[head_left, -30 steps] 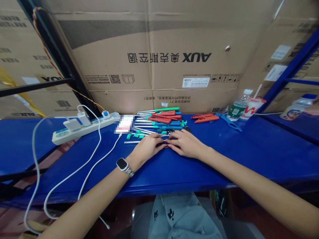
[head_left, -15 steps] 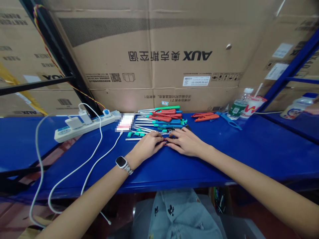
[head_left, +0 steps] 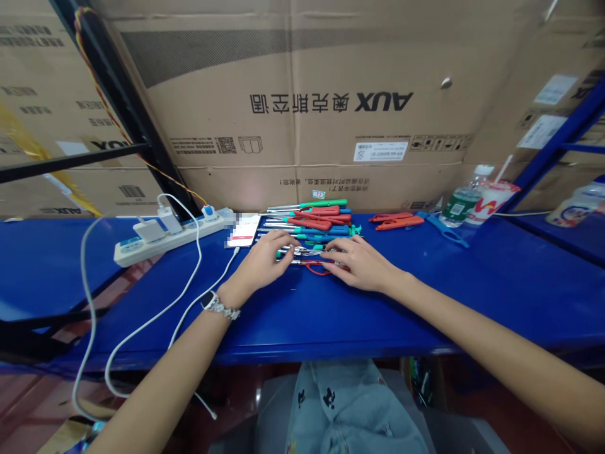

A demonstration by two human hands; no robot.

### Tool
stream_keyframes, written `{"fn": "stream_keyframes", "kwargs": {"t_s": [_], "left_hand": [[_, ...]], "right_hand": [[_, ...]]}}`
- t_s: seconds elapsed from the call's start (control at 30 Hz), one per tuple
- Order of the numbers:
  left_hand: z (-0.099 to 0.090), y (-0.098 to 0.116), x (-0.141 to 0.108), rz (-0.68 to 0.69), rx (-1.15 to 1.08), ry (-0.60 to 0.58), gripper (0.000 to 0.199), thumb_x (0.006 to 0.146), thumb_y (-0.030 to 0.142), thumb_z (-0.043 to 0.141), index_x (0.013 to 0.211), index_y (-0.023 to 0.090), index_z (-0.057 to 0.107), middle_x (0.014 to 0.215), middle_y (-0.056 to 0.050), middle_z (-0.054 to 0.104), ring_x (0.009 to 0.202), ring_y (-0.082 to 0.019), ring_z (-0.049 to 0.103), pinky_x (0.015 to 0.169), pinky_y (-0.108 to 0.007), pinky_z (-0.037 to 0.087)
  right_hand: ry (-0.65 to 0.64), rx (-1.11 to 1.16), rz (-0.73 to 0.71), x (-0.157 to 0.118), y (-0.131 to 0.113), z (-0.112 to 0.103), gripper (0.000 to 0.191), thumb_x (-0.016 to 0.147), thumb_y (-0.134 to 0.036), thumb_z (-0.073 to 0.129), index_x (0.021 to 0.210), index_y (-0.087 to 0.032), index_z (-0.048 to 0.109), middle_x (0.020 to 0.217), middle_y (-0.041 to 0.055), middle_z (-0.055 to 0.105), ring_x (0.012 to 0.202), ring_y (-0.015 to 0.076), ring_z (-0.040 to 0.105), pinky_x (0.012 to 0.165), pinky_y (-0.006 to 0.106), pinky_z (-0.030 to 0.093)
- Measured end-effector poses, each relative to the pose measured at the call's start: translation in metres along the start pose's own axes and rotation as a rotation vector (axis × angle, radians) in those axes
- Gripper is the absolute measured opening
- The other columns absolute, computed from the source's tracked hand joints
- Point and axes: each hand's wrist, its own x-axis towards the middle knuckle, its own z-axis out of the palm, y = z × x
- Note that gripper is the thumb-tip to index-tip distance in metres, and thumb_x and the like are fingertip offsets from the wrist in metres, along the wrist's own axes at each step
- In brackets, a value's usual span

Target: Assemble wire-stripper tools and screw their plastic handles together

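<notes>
On the blue table a red-handled tool (head_left: 317,267) with a metal shaft lies in front of a pile of similar tools. My right hand (head_left: 362,263) is over its red handle, with the fingers closed on it and partly hiding it. Left of it, my left hand (head_left: 267,260) has its thumb and fingers apart beside the metal shafts, with nothing visible between them. Green-handled (head_left: 331,203), red-handled (head_left: 314,223) and blue-handled tools are stacked just behind both hands, shafts pointing left. Small metal and green pieces lie between my hands.
A white power strip (head_left: 177,238) with chargers and white cables is at the left, beside a phone (head_left: 244,231). Orange tools (head_left: 399,222), a blue tool (head_left: 447,231), a bottle (head_left: 457,207) and a cup (head_left: 491,200) are at the right. Cardboard boxes (head_left: 321,57) stand behind.
My left hand has moved left, away from the right hand, and its fingers have opened. More of the red-handled tool now shows between my hands. The view has shifted slightly.
</notes>
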Motion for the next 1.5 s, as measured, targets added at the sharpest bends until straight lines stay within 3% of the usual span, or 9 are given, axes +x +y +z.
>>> {"fn": "stream_keyframes", "kwargs": {"t_s": [0.17,0.33,0.5,0.73,0.97,1.13,1.3,1.5], "left_hand": [[-0.012,0.01,-0.026,-0.076,-0.084,-0.145,0.011,0.095,0.025,0.06,0.099,0.019,0.069,0.099,-0.006,0.068,0.091,-0.021,0.064,0.083,-0.039,0.054],[-0.008,0.02,-0.042,-0.117,-0.164,-0.32,0.01,0.096,0.028,0.066,0.099,0.019,0.07,0.098,-0.006,0.067,0.088,-0.02,0.064,0.082,-0.036,0.054],[0.0,0.018,-0.035,-0.105,-0.164,-0.344,0.011,0.099,0.019,0.058,0.092,0.018,0.067,0.091,-0.004,0.066,0.08,-0.017,0.063,0.078,-0.033,0.053],[-0.004,0.016,-0.039,-0.116,-0.123,-0.33,0.012,0.099,0.031,0.061,0.098,0.019,0.065,0.096,-0.005,0.063,0.085,-0.019,0.062,0.081,-0.035,0.055],[-0.005,0.014,-0.042,-0.093,-0.115,-0.286,0.016,0.102,0.026,0.053,0.093,0.018,0.064,0.092,-0.005,0.062,0.084,-0.018,0.062,0.078,-0.033,0.055],[-0.009,-0.003,-0.015,-0.047,0.018,-0.145,0.012,0.099,0.019,0.055,0.092,0.018,0.065,0.093,-0.005,0.063,0.088,-0.019,0.062,0.082,-0.034,0.054],[-0.004,-0.023,0.014,-0.019,0.122,-0.249,0.014,0.095,0.012,0.058,0.09,0.017,0.07,0.092,-0.007,0.067,0.086,-0.02,0.065,0.084,-0.035,0.054],[-0.004,-0.022,0.018,0.025,0.13,-0.246,0.018,0.097,0.014,0.056,0.095,0.016,0.074,0.094,-0.009,0.07,0.089,-0.022,0.067,0.085,-0.037,0.054]], "right_hand": [[0.013,0.06,0.045,0.011,-0.005,0.004,0.023,0.102,-0.025,0.054,0.11,-0.019,0.075,0.11,0.0098,0.072,0.103,0.0248,0.065,0.085,0.04,0.038],[-0.007,0.125,0.105,0.025,-0.009,0.013,0.019,0.1,-0.021,0.057,0.104,-0.02,0.075,0.107,0.0079,0.073,0.103,0.0249,0.064,0.086,0.041,0.039],[0.021,0.198,0.124,0.027,-0.009,0.019,0.017,0.098,-0.021,0.057,0.097,-0.02,0.074,0.104,0.007,0.073,0.101,0.0237,0.064,0.088,0.041,0.041],[0.107,0.308,0.13,0.019,-0.003,0.023,0.018,0.098,-0.02,0.057,0.088,-0.019,0.073,0.096,0.0064,0.073,0.092,0.0214,0.062,0.086,0.039,0.044],[0.084,0.32,0.13,0.022,-0.008,0.023,0.019,0.098,-0.022,0.057,0.087,-0.02,0.073,0.096,0.0059,0.074,0.095,0.0224,0.063,0.088,0.04,0.042],[0.144,0.342,0.122,0.026,-0.007,0.025,0.02,0.099,-0.025,0.057,0.087,-0.021,0.073,0.095,0.0058,0.076,0.092,0.0218,0.063,0.087,0.039,0.043],[0.165,0.358,0.164,0.022,-0.001,0.021,0.02,0.098,-0.025,0.059,0.084,-0.02,0.073,0.09,0.0054,0.075,0.087,0.0213,0.063,0.084,0.038,0.045],[0.244,0.409,0.25,0.013,0.013,0.014,0.019,0.096,-0.023,0.06,0.083,-0.02,0.074,0.091,0.0062,0.075,0.089,0.0215,0.066,0.084,0.037,0.047]]}}
